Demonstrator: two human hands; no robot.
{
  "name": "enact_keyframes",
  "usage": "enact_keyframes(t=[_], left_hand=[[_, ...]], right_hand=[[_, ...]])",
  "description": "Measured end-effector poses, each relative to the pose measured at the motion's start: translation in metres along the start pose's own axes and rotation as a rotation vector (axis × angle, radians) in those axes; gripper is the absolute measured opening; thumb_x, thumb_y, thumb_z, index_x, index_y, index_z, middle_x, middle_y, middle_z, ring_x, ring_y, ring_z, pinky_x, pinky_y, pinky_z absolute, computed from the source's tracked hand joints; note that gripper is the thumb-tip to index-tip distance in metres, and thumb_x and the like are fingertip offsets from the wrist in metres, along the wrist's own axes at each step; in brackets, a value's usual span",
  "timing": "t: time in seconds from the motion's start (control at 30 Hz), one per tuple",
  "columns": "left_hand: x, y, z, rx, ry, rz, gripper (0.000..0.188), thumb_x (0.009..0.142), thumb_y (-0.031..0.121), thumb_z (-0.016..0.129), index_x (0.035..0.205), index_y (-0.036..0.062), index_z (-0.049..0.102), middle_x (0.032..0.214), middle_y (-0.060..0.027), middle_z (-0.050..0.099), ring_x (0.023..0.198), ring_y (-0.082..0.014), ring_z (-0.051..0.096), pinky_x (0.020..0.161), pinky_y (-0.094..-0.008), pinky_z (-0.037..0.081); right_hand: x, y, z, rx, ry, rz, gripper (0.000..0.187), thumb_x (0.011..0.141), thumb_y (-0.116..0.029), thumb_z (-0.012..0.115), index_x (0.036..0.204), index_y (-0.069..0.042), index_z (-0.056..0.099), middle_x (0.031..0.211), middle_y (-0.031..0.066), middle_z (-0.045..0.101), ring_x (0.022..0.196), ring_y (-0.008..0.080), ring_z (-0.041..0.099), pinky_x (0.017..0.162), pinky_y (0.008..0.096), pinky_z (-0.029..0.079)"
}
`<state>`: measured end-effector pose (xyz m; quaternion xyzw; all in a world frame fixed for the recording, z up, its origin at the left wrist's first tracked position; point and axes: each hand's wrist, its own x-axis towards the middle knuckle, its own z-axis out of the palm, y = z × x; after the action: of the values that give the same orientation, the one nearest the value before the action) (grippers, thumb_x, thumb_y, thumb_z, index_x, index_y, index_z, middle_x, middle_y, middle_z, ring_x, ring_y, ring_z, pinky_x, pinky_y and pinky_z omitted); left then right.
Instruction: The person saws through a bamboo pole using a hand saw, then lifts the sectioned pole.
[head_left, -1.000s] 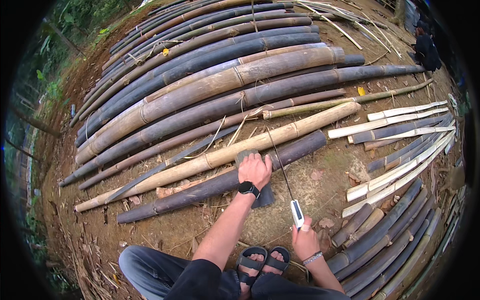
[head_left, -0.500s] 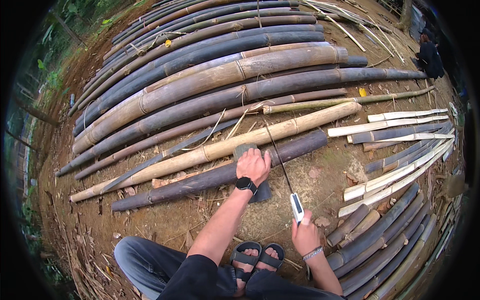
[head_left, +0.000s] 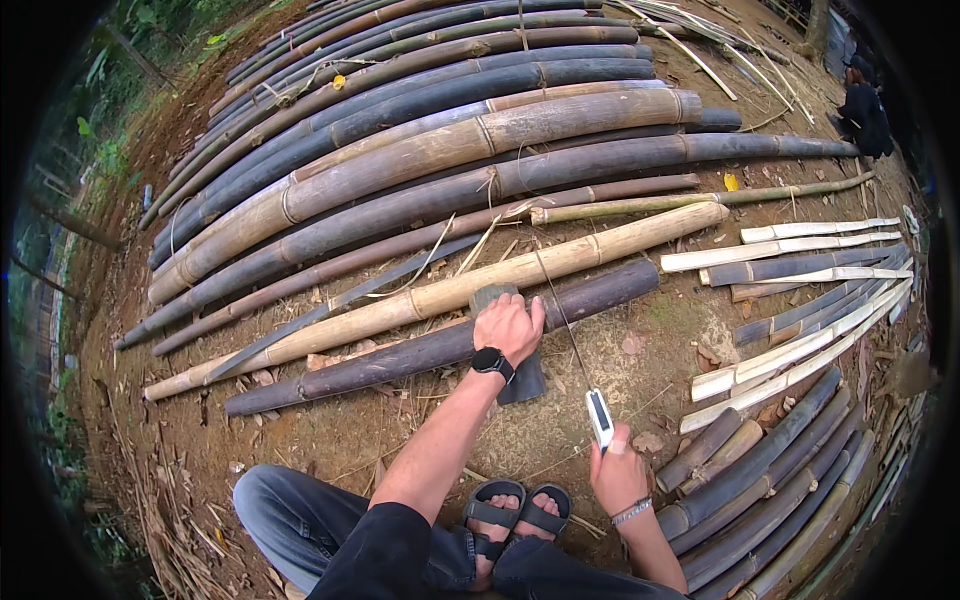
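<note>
My left hand (head_left: pixel 510 328) presses down on a dark bamboo pole (head_left: pixel 610 292), its fingers curled over the far side. Under that pole a short dark bamboo piece (head_left: pixel 523 383) lies crosswise, showing on both sides of my hand. In my right hand (head_left: pixel 620 475) is the handle of a hand saw (head_left: pixel 599 415), white with a dark inset. Its thin blade slants away from me across the dark pole, right of my left hand, and the tip reaches over a pale bamboo pole (head_left: pixel 430 300) just beyond. How deep the blade sits in the dark pole I cannot tell.
Beyond lie many long bamboo poles (head_left: pixel 400 160) side by side. Split strips (head_left: pixel 820 245) fan out at the right, with cut dark lengths (head_left: pixel 750 470) nearer me. My sandalled feet (head_left: pixel 515 515) stand close below the work. Another person (head_left: pixel 862 115) is at the far right.
The whole view has shifted slightly. My left hand stays on the dark pole, and the saw remains across it in my right hand with hardly any visible movement.
</note>
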<state>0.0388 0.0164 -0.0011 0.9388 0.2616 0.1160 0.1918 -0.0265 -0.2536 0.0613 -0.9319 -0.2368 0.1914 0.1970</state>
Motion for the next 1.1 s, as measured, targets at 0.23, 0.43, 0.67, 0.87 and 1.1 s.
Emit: enact_keyframes(t=[0.23,0.43,0.67,0.87,1.1], left_hand=[[-0.006,0.001,0.004,0.000,0.060,0.034,0.041,0.096,0.034,0.049,0.081,-0.0005,0.064,0.085,-0.0212,0.066,0.084,-0.0383,0.065,0.078,-0.0463,0.052],[-0.004,0.004,0.003,0.020,0.030,0.031,0.044,0.096,0.036,0.049,0.083,-0.0020,0.066,0.088,-0.0213,0.067,0.086,-0.0372,0.066,0.081,-0.0451,0.053],[-0.002,-0.001,0.001,0.030,0.000,0.005,0.041,0.096,0.035,0.049,0.082,-0.0008,0.065,0.087,-0.0217,0.066,0.085,-0.0377,0.066,0.079,-0.0461,0.052],[-0.007,0.001,0.008,0.018,0.045,0.048,0.039,0.096,0.034,0.049,0.083,-0.0006,0.064,0.086,-0.0214,0.065,0.084,-0.0384,0.065,0.079,-0.0461,0.052],[-0.006,0.006,0.010,0.014,0.075,0.018,0.040,0.095,0.034,0.049,0.082,-0.0014,0.064,0.087,-0.0227,0.066,0.086,-0.0382,0.065,0.080,-0.0468,0.052]], right_hand=[[0.020,-0.003,-0.001,-0.013,-0.013,-0.003,0.039,0.097,-0.021,0.056,0.121,0.001,0.035,0.069,0.0304,0.062,0.063,0.0506,0.062,0.056,0.0604,0.047],[-0.009,-0.001,0.006,0.054,0.014,0.027,0.042,0.096,-0.020,0.057,0.124,-0.001,0.033,0.066,0.0313,0.060,0.064,0.0522,0.060,0.057,0.0629,0.045],[0.007,0.001,0.004,0.043,0.002,-0.006,0.042,0.095,-0.018,0.058,0.124,-0.002,0.032,0.067,0.0315,0.060,0.065,0.0520,0.060,0.056,0.0632,0.044],[0.033,-0.008,0.007,0.024,0.025,0.001,0.040,0.096,-0.019,0.056,0.123,0.000,0.033,0.068,0.0313,0.060,0.066,0.0528,0.060,0.056,0.0618,0.045],[-0.015,0.004,0.007,0.042,0.001,0.056,0.039,0.096,-0.023,0.056,0.120,0.000,0.034,0.073,0.0309,0.064,0.068,0.0505,0.063,0.060,0.0602,0.050]])
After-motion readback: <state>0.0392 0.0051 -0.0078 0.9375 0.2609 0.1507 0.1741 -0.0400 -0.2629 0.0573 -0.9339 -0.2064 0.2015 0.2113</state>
